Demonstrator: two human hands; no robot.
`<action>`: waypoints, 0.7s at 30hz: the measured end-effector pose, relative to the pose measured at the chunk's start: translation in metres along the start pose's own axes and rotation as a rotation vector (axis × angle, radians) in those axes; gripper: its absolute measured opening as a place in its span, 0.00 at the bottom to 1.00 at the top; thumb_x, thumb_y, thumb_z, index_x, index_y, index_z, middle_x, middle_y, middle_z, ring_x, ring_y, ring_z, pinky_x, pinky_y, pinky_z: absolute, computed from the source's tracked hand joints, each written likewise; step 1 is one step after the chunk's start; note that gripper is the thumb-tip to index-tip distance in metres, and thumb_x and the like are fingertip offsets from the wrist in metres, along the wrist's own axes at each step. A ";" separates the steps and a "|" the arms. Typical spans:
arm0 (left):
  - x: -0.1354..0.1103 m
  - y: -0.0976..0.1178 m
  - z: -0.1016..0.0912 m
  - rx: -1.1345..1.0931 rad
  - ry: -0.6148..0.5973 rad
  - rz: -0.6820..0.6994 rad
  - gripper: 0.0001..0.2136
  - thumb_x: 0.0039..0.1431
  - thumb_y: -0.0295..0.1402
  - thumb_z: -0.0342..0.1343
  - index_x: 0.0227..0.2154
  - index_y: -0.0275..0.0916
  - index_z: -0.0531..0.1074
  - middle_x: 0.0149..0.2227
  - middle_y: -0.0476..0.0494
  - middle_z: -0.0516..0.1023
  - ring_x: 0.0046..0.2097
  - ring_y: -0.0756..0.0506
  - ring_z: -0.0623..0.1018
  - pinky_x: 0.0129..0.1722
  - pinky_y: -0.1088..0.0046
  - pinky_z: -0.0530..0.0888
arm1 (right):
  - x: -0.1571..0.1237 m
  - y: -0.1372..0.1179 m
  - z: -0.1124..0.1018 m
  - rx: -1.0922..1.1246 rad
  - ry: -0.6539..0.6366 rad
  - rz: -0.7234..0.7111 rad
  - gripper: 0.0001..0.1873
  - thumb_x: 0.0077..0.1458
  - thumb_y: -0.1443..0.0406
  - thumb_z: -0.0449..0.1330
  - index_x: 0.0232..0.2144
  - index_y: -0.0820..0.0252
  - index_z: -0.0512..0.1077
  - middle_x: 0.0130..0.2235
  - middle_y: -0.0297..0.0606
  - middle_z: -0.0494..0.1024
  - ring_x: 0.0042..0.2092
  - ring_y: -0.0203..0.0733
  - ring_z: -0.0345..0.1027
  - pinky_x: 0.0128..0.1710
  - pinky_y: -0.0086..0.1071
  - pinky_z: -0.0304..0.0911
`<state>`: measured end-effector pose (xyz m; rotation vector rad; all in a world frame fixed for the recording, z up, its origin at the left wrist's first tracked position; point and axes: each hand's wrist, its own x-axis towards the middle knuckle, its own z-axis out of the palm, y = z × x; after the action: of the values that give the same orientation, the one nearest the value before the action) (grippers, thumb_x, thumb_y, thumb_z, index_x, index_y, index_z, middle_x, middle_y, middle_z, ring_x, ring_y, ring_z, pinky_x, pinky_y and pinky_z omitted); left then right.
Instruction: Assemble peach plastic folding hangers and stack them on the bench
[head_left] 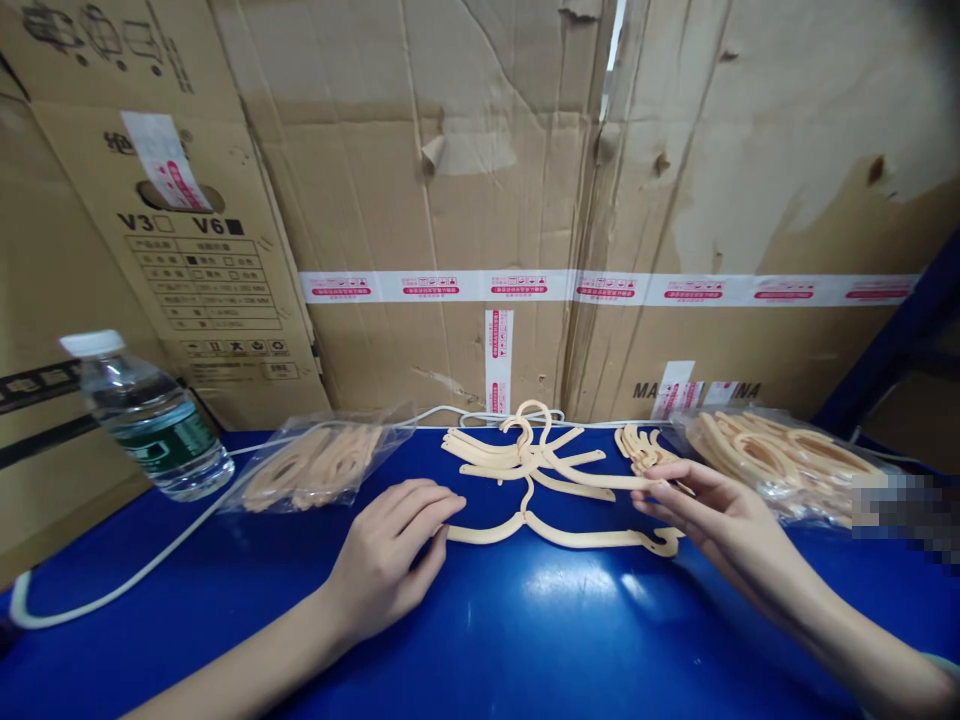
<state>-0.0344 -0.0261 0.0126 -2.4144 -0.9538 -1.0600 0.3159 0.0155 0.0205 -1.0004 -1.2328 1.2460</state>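
A cream plastic hanger (570,535) lies flat on the blue table (480,640) between my hands. My left hand (394,555) rests palm down, fingers extended and together, fingertips touching the hanger's left end. My right hand (712,520) lies at the hanger's right end, fingers stretched out toward a stack of several more hangers (525,455) just behind. Neither hand grips anything.
A clear bag of hangers (319,465) lies at the left, another bag (780,455) at the right. A water bottle (146,415) lies on its side far left. A white cable (135,570) runs along the table. Cardboard boxes (465,200) wall the back.
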 end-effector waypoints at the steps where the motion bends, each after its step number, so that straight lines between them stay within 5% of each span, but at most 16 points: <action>1: 0.001 0.002 -0.001 0.001 0.007 -0.010 0.15 0.61 0.18 0.52 0.49 0.35 0.70 0.43 0.38 0.78 0.46 0.40 0.76 0.46 0.60 0.74 | 0.000 0.000 -0.001 -0.004 -0.009 -0.013 0.17 0.44 0.55 0.74 0.33 0.57 0.78 0.38 0.39 0.79 0.41 0.47 0.77 0.49 0.40 0.72; 11: -0.005 0.010 0.002 -0.060 -0.073 -0.187 0.22 0.66 0.26 0.51 0.62 0.36 0.57 0.58 0.32 0.66 0.60 0.36 0.66 0.58 0.54 0.67 | -0.018 -0.011 0.021 0.013 -0.038 -0.091 0.15 0.43 0.56 0.74 0.27 0.58 0.76 0.39 0.37 0.74 0.36 0.42 0.75 0.41 0.36 0.74; 21: -0.009 0.008 0.010 -0.258 -0.220 -0.186 0.17 0.70 0.25 0.43 0.58 0.42 0.63 0.49 0.39 0.73 0.49 0.41 0.72 0.49 0.63 0.72 | -0.020 0.000 0.028 0.162 -0.231 0.004 0.12 0.48 0.63 0.73 0.26 0.60 0.73 0.37 0.33 0.72 0.35 0.37 0.76 0.37 0.28 0.72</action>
<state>-0.0276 -0.0305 -0.0010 -2.7422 -1.1992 -1.0510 0.2899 -0.0068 0.0212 -0.7579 -1.2819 1.4708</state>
